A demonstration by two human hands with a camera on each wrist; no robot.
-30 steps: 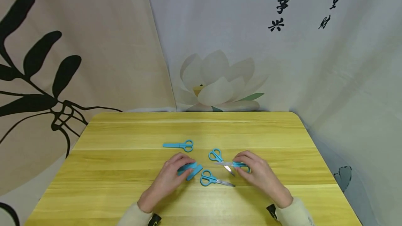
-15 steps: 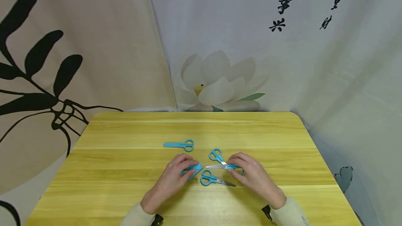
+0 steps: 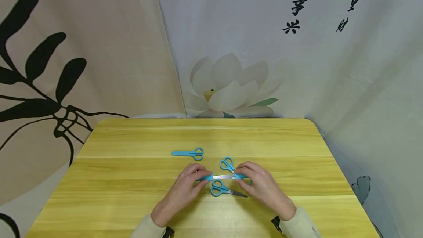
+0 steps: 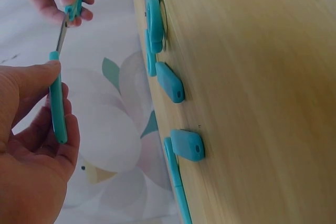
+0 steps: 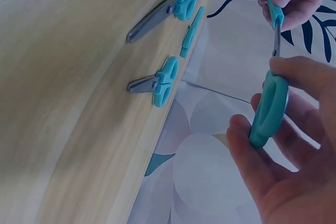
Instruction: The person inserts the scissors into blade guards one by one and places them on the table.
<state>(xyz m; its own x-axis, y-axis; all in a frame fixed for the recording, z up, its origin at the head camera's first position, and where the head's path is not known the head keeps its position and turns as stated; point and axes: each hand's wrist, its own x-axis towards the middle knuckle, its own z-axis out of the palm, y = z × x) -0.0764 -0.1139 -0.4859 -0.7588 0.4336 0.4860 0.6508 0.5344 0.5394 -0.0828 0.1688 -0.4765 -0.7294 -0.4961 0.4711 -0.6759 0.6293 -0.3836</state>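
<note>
one pair of scissors (image 3: 226, 176) sits between the hands, tip at the sheath's (image 3: 207, 177) mouth. right hand (image 3: 261, 184) pinches the handles at 3 o'clock; left hand (image 3: 187, 186) pinches the sheath at 9. probably light, stiff, slick plastic: best held by handles, off the blade. bare pair (image 3: 226, 189) at 6.

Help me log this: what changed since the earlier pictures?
The right hand moved left with the blue-handled metal scissors, closing the visible gap to the flat blue sheath in the left hand, which shifted slightly right. Neither hand let go; the other blue-handled scissors stayed put.
</note>
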